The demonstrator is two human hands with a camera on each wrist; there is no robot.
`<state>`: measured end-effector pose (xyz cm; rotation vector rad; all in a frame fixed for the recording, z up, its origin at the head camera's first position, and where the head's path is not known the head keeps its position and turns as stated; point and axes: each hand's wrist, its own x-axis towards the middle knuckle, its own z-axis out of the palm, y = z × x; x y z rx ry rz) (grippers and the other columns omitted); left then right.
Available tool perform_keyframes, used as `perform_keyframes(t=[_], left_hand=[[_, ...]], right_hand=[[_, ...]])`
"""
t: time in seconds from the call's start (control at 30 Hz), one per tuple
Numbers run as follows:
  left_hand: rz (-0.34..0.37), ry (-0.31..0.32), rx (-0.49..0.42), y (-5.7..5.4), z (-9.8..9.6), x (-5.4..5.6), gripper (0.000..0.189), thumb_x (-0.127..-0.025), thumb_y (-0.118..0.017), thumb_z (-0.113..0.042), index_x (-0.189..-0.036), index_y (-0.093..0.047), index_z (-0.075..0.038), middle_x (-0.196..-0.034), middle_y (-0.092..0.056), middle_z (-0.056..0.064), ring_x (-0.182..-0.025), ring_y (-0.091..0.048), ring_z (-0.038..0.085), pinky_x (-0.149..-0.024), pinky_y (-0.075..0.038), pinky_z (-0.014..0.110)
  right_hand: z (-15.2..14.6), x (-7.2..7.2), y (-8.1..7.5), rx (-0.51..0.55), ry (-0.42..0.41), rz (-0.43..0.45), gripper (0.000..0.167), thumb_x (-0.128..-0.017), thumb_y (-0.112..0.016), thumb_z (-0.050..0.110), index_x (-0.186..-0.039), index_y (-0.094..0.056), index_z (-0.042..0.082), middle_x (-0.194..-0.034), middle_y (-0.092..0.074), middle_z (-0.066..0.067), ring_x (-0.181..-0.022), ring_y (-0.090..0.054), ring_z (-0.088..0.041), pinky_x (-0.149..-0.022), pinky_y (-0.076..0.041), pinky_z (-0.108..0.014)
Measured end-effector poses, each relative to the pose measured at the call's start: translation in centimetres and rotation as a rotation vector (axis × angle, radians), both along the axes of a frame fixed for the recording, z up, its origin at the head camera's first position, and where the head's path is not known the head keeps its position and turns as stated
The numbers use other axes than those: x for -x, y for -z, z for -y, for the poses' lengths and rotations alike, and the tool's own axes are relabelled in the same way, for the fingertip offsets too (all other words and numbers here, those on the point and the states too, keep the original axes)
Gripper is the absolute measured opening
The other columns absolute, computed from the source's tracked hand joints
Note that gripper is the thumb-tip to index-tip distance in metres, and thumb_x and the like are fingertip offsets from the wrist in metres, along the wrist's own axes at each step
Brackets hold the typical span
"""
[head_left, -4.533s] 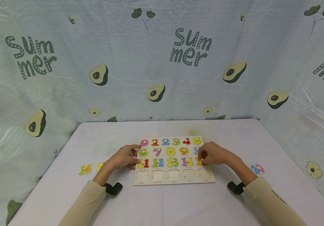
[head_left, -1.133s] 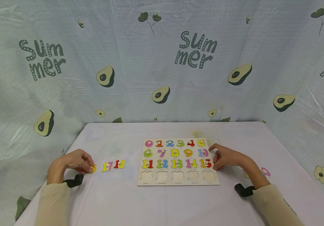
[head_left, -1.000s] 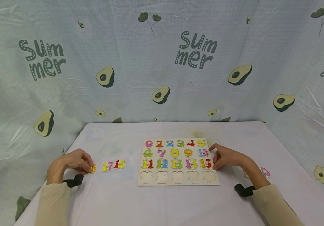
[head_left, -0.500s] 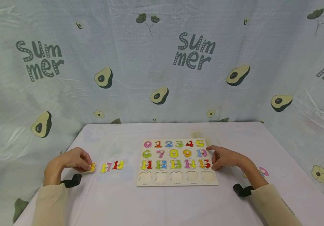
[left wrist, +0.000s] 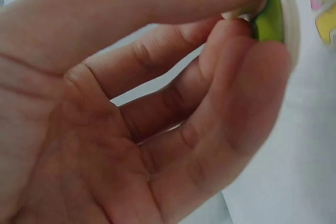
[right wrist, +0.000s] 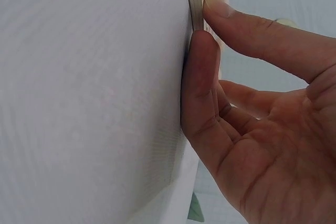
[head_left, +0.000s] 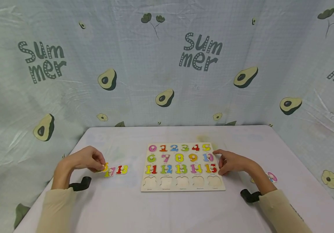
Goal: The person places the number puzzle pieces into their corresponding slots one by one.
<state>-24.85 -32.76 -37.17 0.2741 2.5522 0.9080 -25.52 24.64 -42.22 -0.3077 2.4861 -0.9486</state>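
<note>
In the head view my left hand (head_left: 86, 160) pinches the number 16 puzzle piece (head_left: 106, 167), raised off the table beside the 17 piece (head_left: 109, 172). Its green part (left wrist: 271, 19) and pale wooden edge show between thumb and fingertips in the left wrist view; most of it is hidden. The 18 piece (head_left: 122, 169) lies right of the 17. My right hand (head_left: 233, 162) touches the right edge of the wooden number board (head_left: 182, 191) with thumb and finger. Numbers 0 to 15 sit in the board; its bottom row shows bare recesses.
Another number piece (head_left: 271, 176) lies behind my right forearm, with a further one (head_left: 252, 180) mostly hidden by it. The white-covered table (head_left: 143, 213) meets a printed cloth backdrop (head_left: 167, 64) at the back and sides.
My left hand has lifted the 16 piece and moved right with it, over to the 17. Earlier it left the board's left side. My right hand stays at the board's right edge.
</note>
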Motion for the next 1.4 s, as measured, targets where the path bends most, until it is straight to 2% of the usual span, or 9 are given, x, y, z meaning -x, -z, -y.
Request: perform_keyframes(t=[0.23, 0.4, 0.6, 1.0, 1.2, 1.4], left_hand=[[-0.023, 0.091, -0.054, 0.1, -2.3, 0.3, 0.011, -0.085, -0.079, -0.007, -0.089, -0.073, 0.000, -0.082, -0.071, 0.003, -0.069, -0.065, 0.017, -0.068, -0.061, 0.033], [-0.013, 0.148, -0.087, 0.3, -3.9, 0.4, 0.012, -0.085, -0.081, -0.008, -0.089, -0.073, 0.001, -0.083, -0.073, 0.006, -0.069, -0.068, 0.017, -0.067, -0.061, 0.033], [-0.011, 0.157, -0.057, 0.6, -5.5, 0.5, 0.012, -0.084, -0.082, -0.008, -0.086, -0.072, -0.002, -0.079, -0.072, 0.005, -0.062, -0.065, 0.016, -0.064, -0.060, 0.033], [-0.077, 0.228, 0.019, 1.8, -9.3, 0.6, 0.011, -0.081, -0.084, -0.008, -0.080, -0.073, -0.009, -0.070, -0.066, 0.000, -0.058, -0.057, 0.013, -0.057, -0.050, 0.028], [-0.059, 0.248, 0.009, 2.6, -11.2, 0.3, 0.014, -0.080, -0.086, -0.007, -0.078, -0.073, -0.009, -0.071, -0.067, 0.000, -0.060, -0.060, 0.012, -0.061, -0.056, 0.029], [-0.048, 0.287, 0.017, 3.3, -12.7, 0.0, 0.014, -0.080, -0.086, -0.008, -0.077, -0.072, -0.011, -0.069, -0.064, -0.002, -0.060, -0.059, 0.011, -0.061, -0.056, 0.028]], right_hand=[[0.0, 0.0, 0.0, 0.001, -0.003, -0.002, 0.087, -0.081, -0.083, 0.006, -0.154, -0.035, -0.002, -0.090, -0.056, -0.007, -0.080, -0.056, -0.020, -0.072, -0.049, -0.031], [0.2, 0.0, -0.2, -0.002, -0.003, -0.003, 0.087, -0.081, -0.083, 0.006, -0.153, -0.035, -0.002, -0.090, -0.057, -0.008, -0.080, -0.056, -0.020, -0.072, -0.050, -0.031], [0.3, 0.0, -0.2, -0.007, -0.006, -0.004, 0.086, -0.081, -0.082, 0.006, -0.153, -0.035, -0.002, -0.090, -0.057, -0.007, -0.080, -0.057, -0.020, -0.072, -0.050, -0.031], [0.0, -0.2, 0.1, 0.001, 0.001, 0.000, 0.087, -0.082, -0.082, 0.007, -0.153, -0.034, -0.002, -0.090, -0.056, -0.007, -0.080, -0.056, -0.020, -0.072, -0.049, -0.032], [0.1, -0.1, 0.1, 0.000, 0.008, 0.002, 0.087, -0.082, -0.082, 0.007, -0.154, -0.035, -0.001, -0.091, -0.056, -0.008, -0.080, -0.057, -0.020, -0.072, -0.052, -0.031], [0.1, 0.0, 0.1, -0.008, 0.013, 0.003, 0.086, -0.082, -0.082, 0.008, -0.154, -0.035, 0.000, -0.091, -0.057, -0.008, -0.080, -0.058, -0.020, -0.072, -0.053, -0.030]])
